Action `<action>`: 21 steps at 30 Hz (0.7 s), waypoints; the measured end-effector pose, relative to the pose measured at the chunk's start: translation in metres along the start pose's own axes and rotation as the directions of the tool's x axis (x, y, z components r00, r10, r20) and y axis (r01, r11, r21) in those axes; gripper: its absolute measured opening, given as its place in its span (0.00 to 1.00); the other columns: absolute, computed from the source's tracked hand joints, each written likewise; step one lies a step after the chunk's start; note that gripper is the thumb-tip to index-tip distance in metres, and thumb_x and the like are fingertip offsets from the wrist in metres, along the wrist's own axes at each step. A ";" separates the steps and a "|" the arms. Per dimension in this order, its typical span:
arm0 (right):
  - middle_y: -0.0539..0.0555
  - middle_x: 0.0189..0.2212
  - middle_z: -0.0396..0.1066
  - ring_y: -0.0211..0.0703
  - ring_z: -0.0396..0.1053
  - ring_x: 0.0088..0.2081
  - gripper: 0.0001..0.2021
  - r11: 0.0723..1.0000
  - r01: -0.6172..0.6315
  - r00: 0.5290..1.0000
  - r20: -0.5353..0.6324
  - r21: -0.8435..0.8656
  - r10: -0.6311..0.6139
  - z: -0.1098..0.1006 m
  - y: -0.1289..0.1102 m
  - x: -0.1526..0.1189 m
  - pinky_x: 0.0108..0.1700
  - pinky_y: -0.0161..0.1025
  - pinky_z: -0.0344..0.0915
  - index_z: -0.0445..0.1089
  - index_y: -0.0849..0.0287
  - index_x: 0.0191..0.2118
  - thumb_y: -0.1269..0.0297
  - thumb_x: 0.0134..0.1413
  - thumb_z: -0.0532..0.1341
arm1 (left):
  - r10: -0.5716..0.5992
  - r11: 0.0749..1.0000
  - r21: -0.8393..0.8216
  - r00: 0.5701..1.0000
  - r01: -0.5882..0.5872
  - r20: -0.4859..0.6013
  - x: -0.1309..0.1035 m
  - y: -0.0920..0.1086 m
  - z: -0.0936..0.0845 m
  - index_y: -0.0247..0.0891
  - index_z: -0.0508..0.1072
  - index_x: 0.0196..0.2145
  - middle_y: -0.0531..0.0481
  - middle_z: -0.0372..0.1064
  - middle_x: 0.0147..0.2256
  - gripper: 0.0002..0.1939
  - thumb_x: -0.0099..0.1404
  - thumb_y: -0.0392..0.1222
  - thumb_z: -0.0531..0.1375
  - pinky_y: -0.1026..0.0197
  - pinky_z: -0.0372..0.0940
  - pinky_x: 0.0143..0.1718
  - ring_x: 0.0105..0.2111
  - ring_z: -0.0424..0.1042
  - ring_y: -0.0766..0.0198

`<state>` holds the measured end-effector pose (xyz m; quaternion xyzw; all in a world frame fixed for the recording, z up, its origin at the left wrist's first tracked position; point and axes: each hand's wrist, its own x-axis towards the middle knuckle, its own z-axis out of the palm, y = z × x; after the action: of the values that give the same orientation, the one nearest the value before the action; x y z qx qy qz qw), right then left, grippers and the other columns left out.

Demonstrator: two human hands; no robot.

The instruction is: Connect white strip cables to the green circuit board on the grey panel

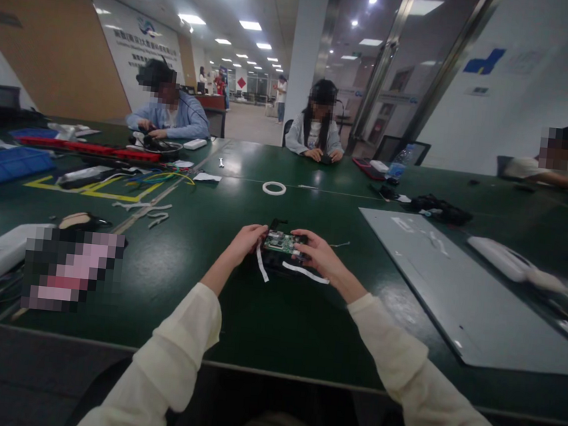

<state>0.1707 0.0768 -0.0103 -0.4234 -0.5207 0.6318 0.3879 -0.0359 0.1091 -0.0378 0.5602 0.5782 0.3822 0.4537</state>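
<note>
A green circuit board (281, 241) with a dark part beneath it is held between my two hands, just above or on the green table. My left hand (247, 244) closes on its left edge, thumb and fingers partly hidden. On the right side, my right hand (321, 253) grips the board with bent fingers. A white strip (262, 264) hangs down by my left hand. Another white strip (305, 273) stretches out below my right hand. Whether the strips are fixed to the board I cannot tell.
Beyond the board lies a white tape roll (274, 188). A grey panel (453, 283) covers the right side of the table (165, 302). To the left are a blue tray (10, 165), a white device (1, 256) and wires. Several people sit around the table.
</note>
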 end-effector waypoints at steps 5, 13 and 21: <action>0.54 0.46 0.65 0.39 0.70 0.35 0.19 0.977 -0.054 0.997 -0.064 -0.208 0.042 -0.001 0.005 -0.006 0.26 0.33 0.71 0.64 0.51 0.48 0.62 0.48 0.63 | 0.057 0.988 0.145 0.998 -0.058 0.010 -0.002 -0.003 -0.003 0.35 0.72 0.39 0.52 0.70 0.26 0.16 0.62 0.49 0.53 0.69 0.60 0.21 0.22 0.67 0.69; 0.57 0.51 0.63 0.46 0.67 0.45 0.24 0.902 -0.076 0.970 -0.243 -0.425 -0.032 -0.108 -0.020 -0.028 0.37 0.39 0.70 0.62 0.51 0.53 0.57 0.49 0.62 | 0.232 0.855 0.488 0.971 -0.176 -0.058 -0.003 0.001 -0.005 0.34 0.74 0.35 0.46 0.73 0.34 0.14 0.63 0.45 0.53 0.66 0.62 0.31 0.33 0.71 0.63; 0.75 0.48 0.64 0.54 0.63 0.48 0.28 0.443 -0.703 0.460 -0.831 -0.556 -0.313 -0.315 -0.016 -0.050 0.43 0.42 0.59 0.60 0.77 0.56 0.61 0.54 0.57 | 0.312 0.761 0.613 0.948 -0.212 -0.059 -0.010 0.005 -0.003 0.37 0.72 0.32 0.49 0.71 0.29 0.14 0.65 0.44 0.49 0.64 0.61 0.30 0.30 0.70 0.63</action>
<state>0.4847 0.1368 -0.0196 -0.8777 -0.4246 0.0128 0.2217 -0.0377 0.0994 -0.0315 0.7179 0.6187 0.2826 0.1482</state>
